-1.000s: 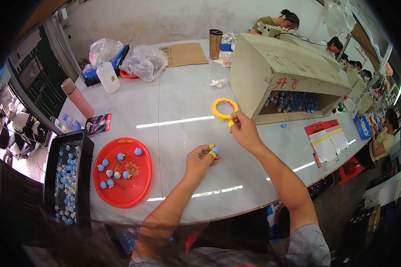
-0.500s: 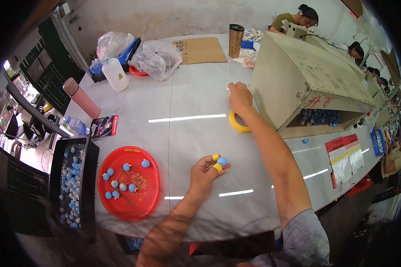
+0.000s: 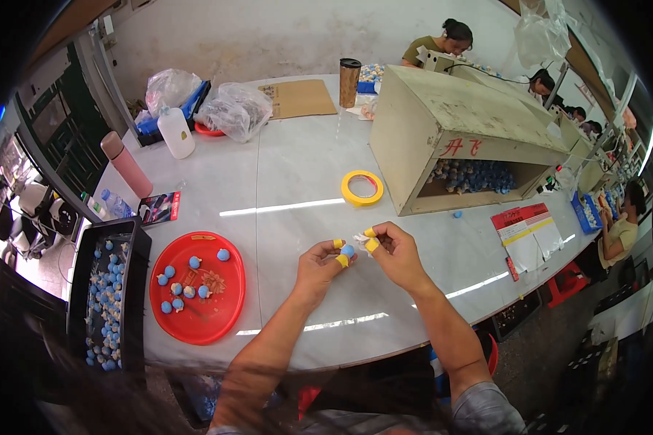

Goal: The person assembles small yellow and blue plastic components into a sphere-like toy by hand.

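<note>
Above the near middle of the table, my left hand [image 3: 318,270] pinches a small blue ball-shaped piece [image 3: 348,250] between thumb and fingers. My right hand [image 3: 399,259] is closed on a crumpled white scrap [image 3: 360,238], perhaps tissue or cloth, right beside the blue piece. Yellow tape wraps fingertips on both hands. To the left lies a round red tray [image 3: 228,308] with several blue balls with pale tips. Farther left, a black bin [image 3: 139,250] holds many similar pieces. A roll of yellow tape [image 3: 350,196] lies beyond my hands.
At the right stands a beige metal box [image 3: 479,101] with blue pieces inside. Sheets of paper [image 3: 540,235] lie near the right edge. A pink flask [image 3: 128,167], a white bottle [image 3: 175,133], plastic bags [image 3: 236,109], cardboard [image 3: 297,98] and a brown tumbler [image 3: 349,85] stand farther back. Co-workers sit beyond.
My right hand has come back from the far side by the box to my left hand, with the white scrap in its fingers. The left still holds the blue ball. The view has shifted.
</note>
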Action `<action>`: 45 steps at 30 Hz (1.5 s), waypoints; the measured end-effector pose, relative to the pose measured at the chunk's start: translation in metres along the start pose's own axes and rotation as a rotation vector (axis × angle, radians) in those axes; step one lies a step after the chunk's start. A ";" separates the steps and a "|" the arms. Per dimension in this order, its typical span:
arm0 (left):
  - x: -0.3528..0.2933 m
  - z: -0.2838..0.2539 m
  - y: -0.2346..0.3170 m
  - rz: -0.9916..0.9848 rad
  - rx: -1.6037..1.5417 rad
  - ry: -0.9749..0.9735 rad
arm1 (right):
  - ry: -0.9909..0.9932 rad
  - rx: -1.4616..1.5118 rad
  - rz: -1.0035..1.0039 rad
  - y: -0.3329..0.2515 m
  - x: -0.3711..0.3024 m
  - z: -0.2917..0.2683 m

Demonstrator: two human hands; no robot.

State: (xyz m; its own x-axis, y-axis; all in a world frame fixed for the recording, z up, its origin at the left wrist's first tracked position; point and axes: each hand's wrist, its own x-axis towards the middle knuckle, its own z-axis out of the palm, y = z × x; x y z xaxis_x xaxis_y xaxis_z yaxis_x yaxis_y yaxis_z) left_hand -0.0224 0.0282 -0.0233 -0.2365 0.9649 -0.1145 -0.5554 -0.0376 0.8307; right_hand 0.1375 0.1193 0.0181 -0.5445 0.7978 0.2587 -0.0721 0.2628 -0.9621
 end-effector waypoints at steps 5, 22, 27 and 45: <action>-0.001 0.004 -0.001 0.052 0.113 -0.016 | 0.021 -0.219 -0.129 -0.015 -0.008 0.006; -0.001 0.005 -0.007 0.103 0.192 0.070 | 0.034 -0.538 -0.285 -0.008 -0.013 0.017; -0.002 0.005 -0.005 0.082 0.210 0.057 | 0.012 -0.690 -0.455 -0.012 -0.012 0.016; -0.003 0.003 -0.001 0.077 0.116 0.076 | -0.050 -0.940 -0.538 -0.015 -0.018 0.008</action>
State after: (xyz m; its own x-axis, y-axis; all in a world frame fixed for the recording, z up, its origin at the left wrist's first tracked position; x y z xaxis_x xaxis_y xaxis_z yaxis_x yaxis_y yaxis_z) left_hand -0.0189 0.0266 -0.0222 -0.3370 0.9376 -0.0858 -0.4389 -0.0758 0.8953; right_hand 0.1419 0.0964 0.0268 -0.6679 0.4366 0.6028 0.3462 0.8992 -0.2678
